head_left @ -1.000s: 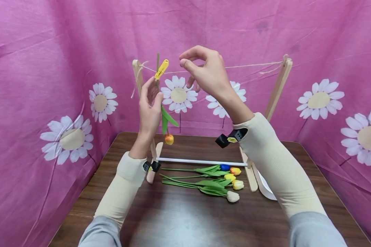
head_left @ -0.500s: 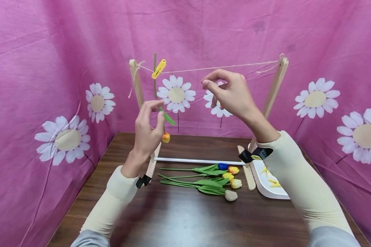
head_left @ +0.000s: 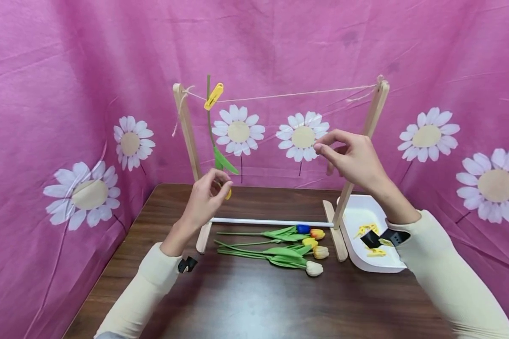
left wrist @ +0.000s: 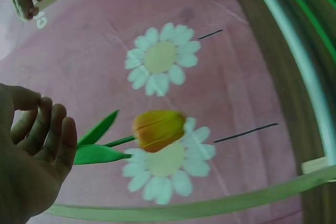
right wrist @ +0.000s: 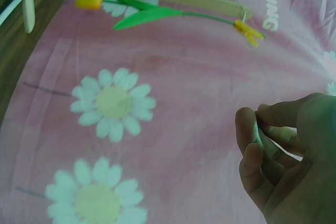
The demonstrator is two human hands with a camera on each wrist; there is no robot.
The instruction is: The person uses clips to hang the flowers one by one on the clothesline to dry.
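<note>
An orange-yellow tulip (left wrist: 159, 129) hangs head down from the string (head_left: 297, 95), its stem held there by a yellow clothespin (head_left: 214, 96). My left hand (head_left: 204, 197) is in front of the bloom and partly hides it in the head view. Its fingers are loosely bent with nothing between them, and the left wrist view shows a gap between hand and flower. Further right, my right hand (head_left: 354, 157) is in the air before the right post, thumb near the fingertips. Nothing shows in its grasp in the right wrist view.
Two wooden posts (head_left: 375, 110) carry the string, joined low down by a white rod (head_left: 271, 221). Several tulips (head_left: 288, 252) lie on the brown table (head_left: 254, 301). A white tray (head_left: 356, 256) with yellow clothespins (head_left: 375, 252) stands right. Pink cloth (head_left: 280, 42) surrounds the table.
My left hand has come off the hanging tulip's stem and sunk lower. My right hand has moved right and down, away from the clothespin, and the tray has come into sight.
</note>
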